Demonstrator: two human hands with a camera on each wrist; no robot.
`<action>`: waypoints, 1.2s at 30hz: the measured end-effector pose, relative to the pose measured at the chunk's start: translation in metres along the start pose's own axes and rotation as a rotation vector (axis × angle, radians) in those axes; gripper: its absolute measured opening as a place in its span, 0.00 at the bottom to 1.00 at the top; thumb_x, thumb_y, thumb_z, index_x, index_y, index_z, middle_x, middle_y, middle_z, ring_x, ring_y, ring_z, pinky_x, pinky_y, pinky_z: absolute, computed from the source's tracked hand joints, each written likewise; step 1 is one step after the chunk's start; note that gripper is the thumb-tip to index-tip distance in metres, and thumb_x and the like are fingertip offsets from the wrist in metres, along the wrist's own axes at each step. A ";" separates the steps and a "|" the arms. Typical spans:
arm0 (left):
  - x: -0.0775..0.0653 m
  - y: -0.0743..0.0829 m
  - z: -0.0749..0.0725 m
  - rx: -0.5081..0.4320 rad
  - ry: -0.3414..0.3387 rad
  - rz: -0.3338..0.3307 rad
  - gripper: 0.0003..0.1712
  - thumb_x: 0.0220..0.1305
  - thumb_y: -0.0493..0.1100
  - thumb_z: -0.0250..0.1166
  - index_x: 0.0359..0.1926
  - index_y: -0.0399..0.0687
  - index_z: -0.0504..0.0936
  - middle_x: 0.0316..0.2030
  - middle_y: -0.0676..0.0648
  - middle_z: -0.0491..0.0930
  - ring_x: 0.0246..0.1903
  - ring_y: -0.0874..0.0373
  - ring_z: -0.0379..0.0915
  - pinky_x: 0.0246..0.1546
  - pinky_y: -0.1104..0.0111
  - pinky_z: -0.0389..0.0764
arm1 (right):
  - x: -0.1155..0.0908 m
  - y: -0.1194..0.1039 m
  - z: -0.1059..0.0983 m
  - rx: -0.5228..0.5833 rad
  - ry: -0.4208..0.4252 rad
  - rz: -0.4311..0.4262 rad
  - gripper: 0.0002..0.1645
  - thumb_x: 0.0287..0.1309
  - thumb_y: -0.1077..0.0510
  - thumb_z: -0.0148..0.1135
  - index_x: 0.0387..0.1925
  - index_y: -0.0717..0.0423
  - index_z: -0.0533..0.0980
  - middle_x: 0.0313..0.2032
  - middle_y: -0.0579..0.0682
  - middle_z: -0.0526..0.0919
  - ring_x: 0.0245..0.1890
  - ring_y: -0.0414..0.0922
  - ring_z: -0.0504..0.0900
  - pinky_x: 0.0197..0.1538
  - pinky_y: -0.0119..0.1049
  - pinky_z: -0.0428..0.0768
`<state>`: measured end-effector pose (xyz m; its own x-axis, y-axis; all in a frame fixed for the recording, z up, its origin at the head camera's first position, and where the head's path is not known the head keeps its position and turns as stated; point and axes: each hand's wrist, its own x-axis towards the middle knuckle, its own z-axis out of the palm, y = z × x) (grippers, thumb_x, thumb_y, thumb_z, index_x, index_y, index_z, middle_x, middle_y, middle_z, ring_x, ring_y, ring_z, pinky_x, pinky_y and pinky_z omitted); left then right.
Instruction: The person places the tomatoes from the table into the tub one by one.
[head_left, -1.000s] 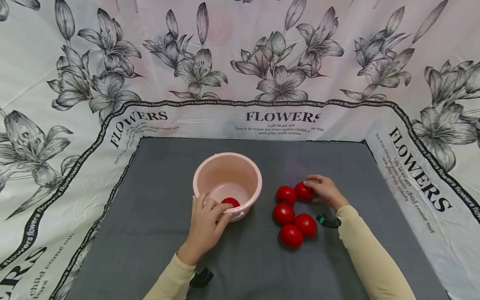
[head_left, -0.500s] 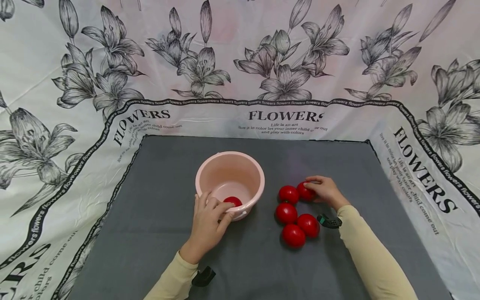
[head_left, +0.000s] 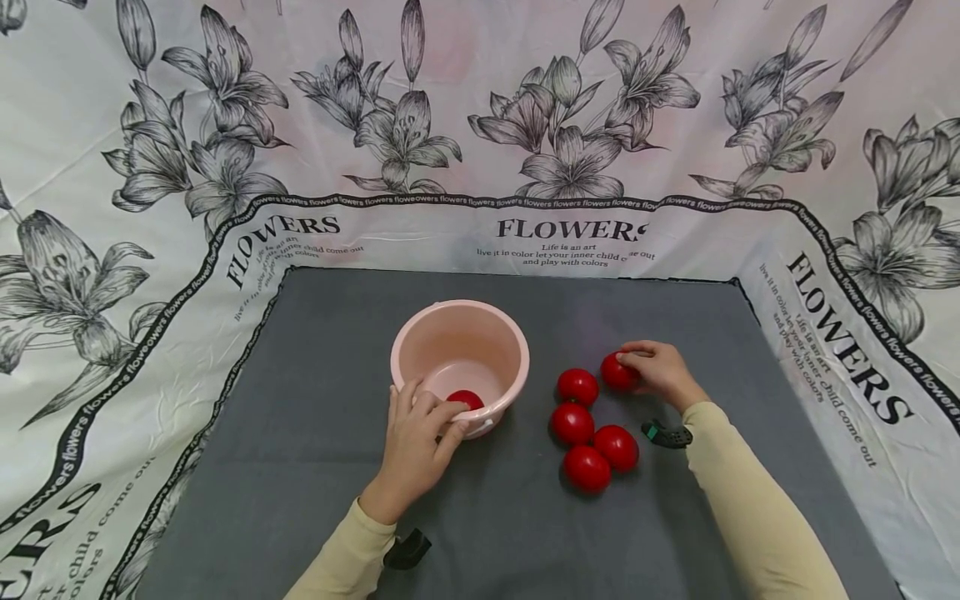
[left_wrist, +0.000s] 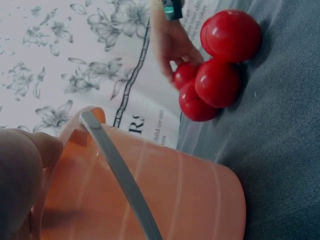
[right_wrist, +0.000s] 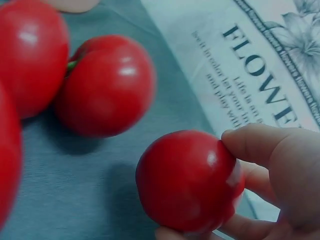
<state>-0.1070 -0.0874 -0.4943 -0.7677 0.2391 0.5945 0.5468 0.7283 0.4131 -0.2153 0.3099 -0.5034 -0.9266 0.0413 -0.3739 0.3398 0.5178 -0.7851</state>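
Observation:
My left hand [head_left: 415, 442] grips the near-left rim of a pink plastic bucket [head_left: 457, 337], fingers over the edge. The left wrist view shows the bucket's outer wall [left_wrist: 200, 195] with a pale grey handle [left_wrist: 122, 175] across it. Inside the bucket lies one red tomato [head_left: 465, 399], partly hidden by the rim and fingers. To the right, my right hand [head_left: 663, 372] holds another tomato [right_wrist: 187, 180] between thumb and fingers. A gap separates it from the closest tomato [right_wrist: 107, 85]; its shadow falls on the cloth beside it.
Several more tomatoes [head_left: 572, 423] cluster between the bucket and my right hand. Dark grey cloth [head_left: 315, 433] covers the tabletop. A white flower-printed sheet [head_left: 420, 233] borders it at the back and sides.
My right hand has drawn its tomato slightly right and away from the neighbouring one, opening a gap between them. My left hand stays on the bucket rim.

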 end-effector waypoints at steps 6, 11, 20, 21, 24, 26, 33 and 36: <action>0.001 0.001 -0.001 0.000 -0.009 -0.008 0.09 0.63 0.48 0.68 0.42 0.54 0.89 0.33 0.46 0.78 0.61 0.33 0.69 0.59 0.19 0.58 | -0.005 -0.025 -0.018 -0.018 0.003 -0.023 0.34 0.74 0.47 0.54 0.72 0.63 0.66 0.70 0.71 0.67 0.61 0.62 0.75 0.54 0.53 0.86; 0.001 0.001 -0.001 -0.008 -0.008 -0.008 0.09 0.63 0.48 0.68 0.42 0.54 0.89 0.33 0.46 0.78 0.61 0.33 0.69 0.60 0.19 0.57 | -0.009 -0.050 -0.028 -0.040 0.024 -0.051 0.35 0.73 0.47 0.55 0.72 0.63 0.66 0.70 0.70 0.67 0.62 0.64 0.75 0.53 0.51 0.87; 0.000 0.000 -0.001 -0.007 -0.008 -0.007 0.10 0.63 0.49 0.69 0.42 0.53 0.89 0.33 0.45 0.77 0.62 0.34 0.68 0.60 0.20 0.57 | -0.017 -0.096 -0.036 -0.068 0.036 -0.116 0.33 0.73 0.47 0.57 0.71 0.60 0.67 0.70 0.69 0.69 0.61 0.64 0.76 0.50 0.48 0.88; 0.000 0.000 -0.001 -0.008 -0.009 -0.010 0.10 0.63 0.49 0.69 0.43 0.53 0.89 0.33 0.45 0.77 0.62 0.34 0.68 0.60 0.20 0.57 | -0.018 -0.101 -0.036 -0.065 0.030 -0.124 0.34 0.72 0.47 0.57 0.72 0.59 0.67 0.70 0.69 0.69 0.61 0.64 0.76 0.50 0.48 0.88; 0.000 0.000 0.000 -0.009 -0.014 -0.012 0.10 0.63 0.48 0.69 0.42 0.53 0.89 0.33 0.45 0.77 0.62 0.34 0.68 0.61 0.20 0.57 | -0.019 -0.116 -0.035 -0.042 0.011 -0.144 0.34 0.72 0.46 0.57 0.72 0.58 0.67 0.70 0.67 0.70 0.61 0.62 0.77 0.49 0.44 0.89; 0.000 0.000 0.000 -0.006 -0.015 -0.010 0.09 0.63 0.48 0.69 0.42 0.53 0.89 0.33 0.45 0.77 0.62 0.34 0.68 0.60 0.20 0.58 | -0.020 -0.128 -0.031 -0.030 -0.005 -0.160 0.34 0.72 0.46 0.57 0.72 0.57 0.67 0.70 0.66 0.70 0.61 0.61 0.77 0.47 0.42 0.89; 0.000 0.000 0.000 -0.010 -0.004 -0.006 0.09 0.63 0.48 0.69 0.42 0.54 0.89 0.33 0.46 0.77 0.61 0.34 0.69 0.61 0.20 0.57 | -0.019 -0.174 -0.003 0.059 -0.071 -0.204 0.30 0.71 0.52 0.59 0.71 0.57 0.69 0.70 0.64 0.71 0.63 0.61 0.75 0.45 0.41 0.89; 0.000 -0.002 0.000 -0.008 0.002 -0.003 0.09 0.62 0.48 0.69 0.42 0.54 0.89 0.33 0.46 0.78 0.61 0.34 0.69 0.60 0.20 0.57 | -0.017 -0.191 0.017 0.103 -0.123 -0.215 0.29 0.71 0.55 0.59 0.70 0.58 0.70 0.69 0.63 0.72 0.63 0.60 0.76 0.44 0.42 0.89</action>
<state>-0.1076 -0.0888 -0.4949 -0.7688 0.2356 0.5945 0.5471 0.7236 0.4208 -0.2616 0.1958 -0.3558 -0.9549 -0.1673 -0.2452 0.1578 0.4134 -0.8968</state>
